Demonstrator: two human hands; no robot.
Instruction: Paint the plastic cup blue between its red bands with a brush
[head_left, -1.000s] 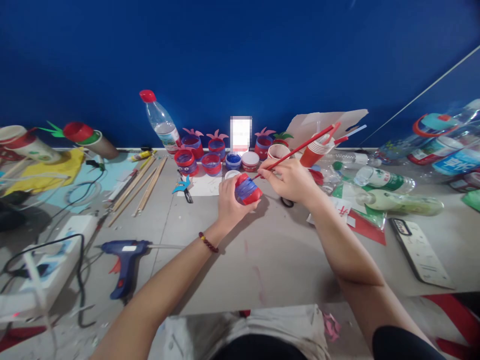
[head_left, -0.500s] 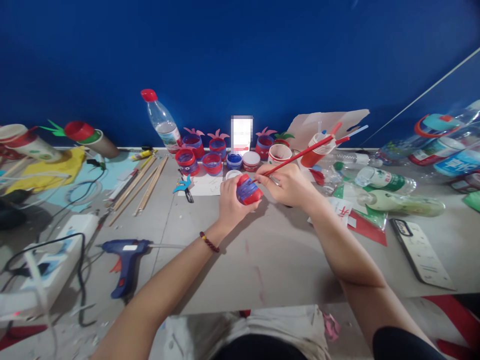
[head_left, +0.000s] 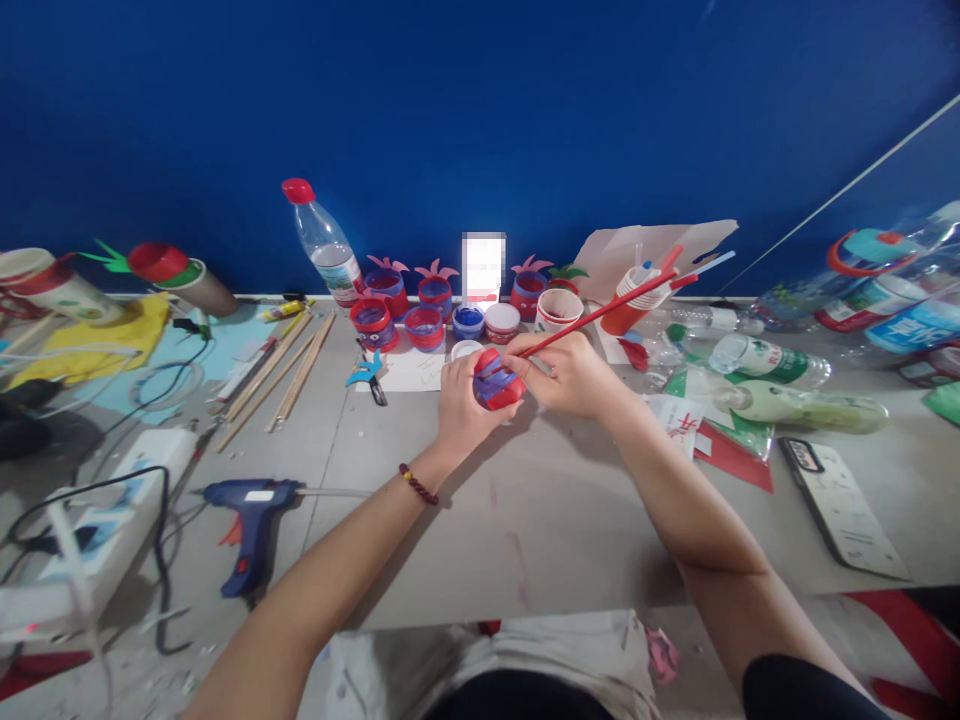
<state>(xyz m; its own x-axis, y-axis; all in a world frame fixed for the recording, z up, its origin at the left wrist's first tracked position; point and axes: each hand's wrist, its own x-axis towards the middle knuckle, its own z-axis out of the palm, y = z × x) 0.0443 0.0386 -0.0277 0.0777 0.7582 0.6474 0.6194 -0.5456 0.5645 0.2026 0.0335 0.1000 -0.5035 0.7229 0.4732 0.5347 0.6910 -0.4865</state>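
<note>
Red-blue container (head_left: 493,390) partly behind hands (head_left: 463,408)

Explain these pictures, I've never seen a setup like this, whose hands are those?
There's no machine: those are a person's bare hands, seen by a camera worn on their head, looking forward and down. The left hand grips a red-and-blue piece; the right hand holds a long red stick, probably a paintbrush, angled toward it. On the table lie a blue glue gun, wooden sticks and a phone. Beyond the hands stand small painted cups and an open jar, blue inside.
</note>
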